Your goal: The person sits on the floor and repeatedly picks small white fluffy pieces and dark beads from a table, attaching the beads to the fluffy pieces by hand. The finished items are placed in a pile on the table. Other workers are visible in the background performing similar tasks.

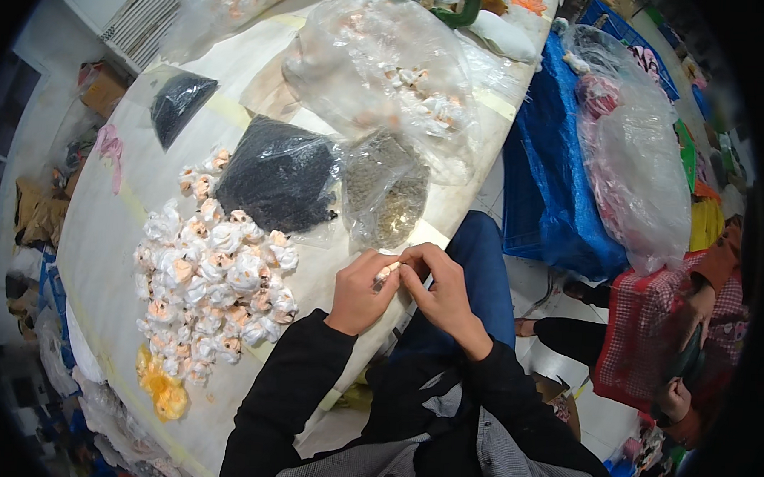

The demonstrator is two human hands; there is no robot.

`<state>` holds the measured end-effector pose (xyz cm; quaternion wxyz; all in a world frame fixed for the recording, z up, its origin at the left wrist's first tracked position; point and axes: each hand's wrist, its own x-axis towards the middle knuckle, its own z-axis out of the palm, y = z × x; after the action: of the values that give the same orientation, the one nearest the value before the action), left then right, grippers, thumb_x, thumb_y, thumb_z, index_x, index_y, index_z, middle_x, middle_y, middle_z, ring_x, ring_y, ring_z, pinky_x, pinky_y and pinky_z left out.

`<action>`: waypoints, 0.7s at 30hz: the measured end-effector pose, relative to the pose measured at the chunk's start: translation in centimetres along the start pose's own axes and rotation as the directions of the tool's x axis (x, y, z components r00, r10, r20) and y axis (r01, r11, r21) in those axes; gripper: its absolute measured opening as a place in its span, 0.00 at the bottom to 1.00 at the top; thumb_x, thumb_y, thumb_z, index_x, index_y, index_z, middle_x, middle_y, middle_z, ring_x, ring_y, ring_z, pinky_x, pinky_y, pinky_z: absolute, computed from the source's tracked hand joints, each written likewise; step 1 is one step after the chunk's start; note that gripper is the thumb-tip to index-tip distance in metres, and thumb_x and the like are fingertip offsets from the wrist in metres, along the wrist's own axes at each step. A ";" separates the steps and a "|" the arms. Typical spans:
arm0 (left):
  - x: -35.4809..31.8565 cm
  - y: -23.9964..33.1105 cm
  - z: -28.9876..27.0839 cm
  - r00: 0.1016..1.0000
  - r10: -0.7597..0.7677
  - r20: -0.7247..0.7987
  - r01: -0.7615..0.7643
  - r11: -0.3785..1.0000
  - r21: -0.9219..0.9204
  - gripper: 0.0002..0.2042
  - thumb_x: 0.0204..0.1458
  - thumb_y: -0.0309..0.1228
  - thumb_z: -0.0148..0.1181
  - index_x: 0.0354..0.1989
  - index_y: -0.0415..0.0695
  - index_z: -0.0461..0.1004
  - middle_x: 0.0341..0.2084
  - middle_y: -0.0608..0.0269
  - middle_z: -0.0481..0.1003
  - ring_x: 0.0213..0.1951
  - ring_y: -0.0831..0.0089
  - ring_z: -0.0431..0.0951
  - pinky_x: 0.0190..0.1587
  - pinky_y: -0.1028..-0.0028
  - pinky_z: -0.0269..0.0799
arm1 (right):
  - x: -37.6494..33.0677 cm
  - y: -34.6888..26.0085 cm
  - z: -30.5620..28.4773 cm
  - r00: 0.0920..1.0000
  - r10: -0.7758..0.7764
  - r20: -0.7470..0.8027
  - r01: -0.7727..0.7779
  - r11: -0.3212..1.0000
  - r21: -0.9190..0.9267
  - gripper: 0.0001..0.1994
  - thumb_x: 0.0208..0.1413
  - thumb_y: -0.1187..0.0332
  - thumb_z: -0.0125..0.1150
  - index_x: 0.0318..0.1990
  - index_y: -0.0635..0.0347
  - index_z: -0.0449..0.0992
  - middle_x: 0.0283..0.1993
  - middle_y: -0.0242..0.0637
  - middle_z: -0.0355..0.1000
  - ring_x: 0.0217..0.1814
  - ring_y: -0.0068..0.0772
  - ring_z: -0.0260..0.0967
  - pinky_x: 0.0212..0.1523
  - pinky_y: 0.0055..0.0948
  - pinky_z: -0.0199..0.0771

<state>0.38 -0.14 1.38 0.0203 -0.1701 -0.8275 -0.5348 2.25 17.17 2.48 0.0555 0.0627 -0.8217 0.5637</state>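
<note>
At the table's near edge my left hand (364, 291) is closed, thumb and fingers pinching a small cream-coloured piece (386, 274) with a dark spot. My right hand (438, 292) meets it from the other side, fingertips pressed on the same piece. Its exact kind is too small to tell. Left of my hands lies a pile of crumpled white and peach soft pieces (218, 274), several with dark marks. Just beyond my hands are a clear bag of black granules (278, 174) and one of grey-green granules (386, 187).
On the pale table (91, 251) sit a smaller black-filled bag (179, 106), a yellow crumpled piece (161, 387), a pink scrap (109, 154) and a large clear bag (381, 59) of white-peach pieces. To the right are a blue tarp container (542, 177) and another person's hands (675, 396).
</note>
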 end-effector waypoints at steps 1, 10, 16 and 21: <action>0.0 0.1 0.0 1.000 -0.009 0.005 0.009 1.000 -0.004 0.09 0.54 0.24 0.66 0.43 0.40 0.82 0.32 0.53 0.78 0.34 0.52 0.81 0.36 0.63 0.76 | -0.1 -0.1 0.0 1.000 0.017 -0.003 -0.017 1.000 0.003 0.08 0.60 0.74 0.66 0.46 0.61 0.78 0.35 0.39 0.73 0.33 0.34 0.73 0.35 0.30 0.73; 0.0 0.7 0.0 0.998 -0.061 0.007 0.061 0.998 0.008 0.09 0.54 0.24 0.68 0.44 0.41 0.83 0.30 0.55 0.76 0.29 0.58 0.78 0.31 0.66 0.72 | -0.5 0.2 0.1 0.999 0.037 -0.007 -0.037 0.999 0.020 0.09 0.63 0.71 0.65 0.47 0.63 0.75 0.37 0.43 0.74 0.35 0.38 0.75 0.37 0.33 0.75; -0.1 0.3 0.0 1.000 -0.015 -0.011 0.015 1.000 0.024 0.09 0.54 0.22 0.67 0.43 0.41 0.82 0.29 0.54 0.76 0.28 0.59 0.78 0.31 0.66 0.71 | -0.5 0.3 0.5 1.000 0.015 -0.027 -0.014 0.999 0.030 0.09 0.63 0.70 0.66 0.46 0.61 0.75 0.36 0.42 0.73 0.35 0.39 0.74 0.38 0.34 0.75; 0.0 0.1 0.2 1.000 0.020 0.002 -0.020 0.999 0.029 0.09 0.54 0.22 0.68 0.44 0.40 0.82 0.28 0.57 0.75 0.26 0.66 0.74 0.28 0.68 0.67 | -0.7 0.5 0.2 0.999 0.009 -0.032 -0.008 1.000 0.026 0.09 0.62 0.69 0.66 0.46 0.61 0.75 0.36 0.43 0.73 0.36 0.42 0.74 0.38 0.36 0.74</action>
<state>0.47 0.10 1.41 0.0273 -0.1787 -0.8333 -0.5225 2.82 17.18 1.79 0.0655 0.0507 -0.8136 0.5755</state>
